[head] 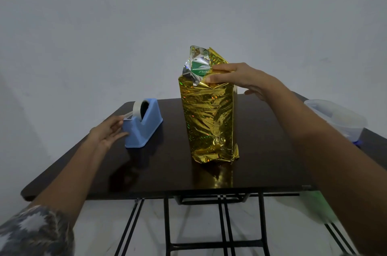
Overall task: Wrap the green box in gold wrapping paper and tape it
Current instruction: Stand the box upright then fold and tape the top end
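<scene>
The green box (pixel 199 68) stands upright on the dark table (pixel 167 167), its sides covered in gold wrapping paper (pixel 209 121). Only a patch of green shows at the top, between folded silver-backed flaps. My right hand (pixel 236 78) presses a paper flap down on the box's top edge with thumb and fingers. My left hand (pixel 109 130) is at the front of the blue tape dispenser (pixel 144 123), pinching the loose end of the clear tape (pixel 128 115) near the cutter.
A clear plastic container (pixel 337 117) sits at the table's right edge. A pale wall stands close behind the table. The table's black folding legs (pixel 222 224) and a light floor show below its front edge.
</scene>
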`<state>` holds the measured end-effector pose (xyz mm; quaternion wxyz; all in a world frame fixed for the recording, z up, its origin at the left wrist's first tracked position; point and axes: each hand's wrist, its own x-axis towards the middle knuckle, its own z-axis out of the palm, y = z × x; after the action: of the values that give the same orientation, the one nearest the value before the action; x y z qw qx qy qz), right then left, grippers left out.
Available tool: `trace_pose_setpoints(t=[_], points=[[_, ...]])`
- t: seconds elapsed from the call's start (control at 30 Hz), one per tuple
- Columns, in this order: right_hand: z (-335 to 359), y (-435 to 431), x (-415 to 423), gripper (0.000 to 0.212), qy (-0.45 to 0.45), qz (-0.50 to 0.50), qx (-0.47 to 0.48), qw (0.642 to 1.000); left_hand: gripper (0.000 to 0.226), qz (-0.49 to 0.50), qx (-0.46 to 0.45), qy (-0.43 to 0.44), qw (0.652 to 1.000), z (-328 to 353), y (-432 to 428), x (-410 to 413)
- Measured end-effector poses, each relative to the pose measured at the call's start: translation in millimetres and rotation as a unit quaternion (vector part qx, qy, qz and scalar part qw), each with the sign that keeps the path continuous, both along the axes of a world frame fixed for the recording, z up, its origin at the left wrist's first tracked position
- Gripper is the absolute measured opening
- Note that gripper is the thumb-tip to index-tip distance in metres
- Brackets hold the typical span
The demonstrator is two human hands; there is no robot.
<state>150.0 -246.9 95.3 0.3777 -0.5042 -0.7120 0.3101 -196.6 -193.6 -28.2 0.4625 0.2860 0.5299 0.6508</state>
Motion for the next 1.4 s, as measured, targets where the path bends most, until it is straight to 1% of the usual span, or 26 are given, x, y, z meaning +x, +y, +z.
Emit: trace_pose_setpoints(t=[0.4,0.6,0.73,0.83,0.93,1.07,1.13,1.23,1.3,1.37,1.4], points=[[-1.2,-1.4,1.7,0.062,-0.002,0.000,0.005,1.000,0.008,0.016,0.014,-0.022,1.000,-13.5,-0.9,5.2],[-0.1,-0.8,1.3,0.062,-0.012,-0.002,0.006,1.000,0.011,0.040,0.003,0.008,0.999,-10.9,-3.7,13.3],[-0.9,0.3,1.5,0.063,-0.015,-0.004,0.005,1.000,0.007,0.033,-0.013,0.030,0.999,-9.2,-3.7,16.9],[-0.9,0.6,2.7,0.063,-0.016,0.001,0.004,1.000,0.017,0.039,-0.014,0.033,0.999,-10.2,-4.8,18.5],[-1.5,2.2,3.1,0.062,-0.017,0.004,0.005,1.000,0.021,0.032,-0.028,0.041,0.998,-16.6,-3.3,18.7],[-2.1,3.6,3.9,0.063,-0.015,0.004,0.005,1.000,0.027,0.081,-0.040,0.018,0.996,-18.8,-0.8,23.2],[-2.2,4.2,4.1,0.063,-0.015,0.006,0.003,1.000,0.027,0.103,-0.050,0.022,0.993,-25.6,-1.3,25.5],[-2.2,2.3,3.6,0.063,-0.019,0.013,0.002,1.000,0.022,0.155,-0.076,0.073,0.982,-43.5,-6.6,23.0],[-2.3,3.5,5.0,0.062,-0.020,0.015,0.004,1.000,0.019,0.151,-0.064,0.056,0.985,-43.1,-13.4,23.2],[-3.0,6.8,6.0,0.063,-0.021,0.016,0.001,1.000,0.023,0.131,-0.037,0.025,0.990,-37.7,-23.4,26.0],[-2.1,9.3,5.2,0.064,-0.021,0.018,0.003,1.000,0.022,0.132,-0.018,0.031,0.991,-30.5,-29.4,28.8]])
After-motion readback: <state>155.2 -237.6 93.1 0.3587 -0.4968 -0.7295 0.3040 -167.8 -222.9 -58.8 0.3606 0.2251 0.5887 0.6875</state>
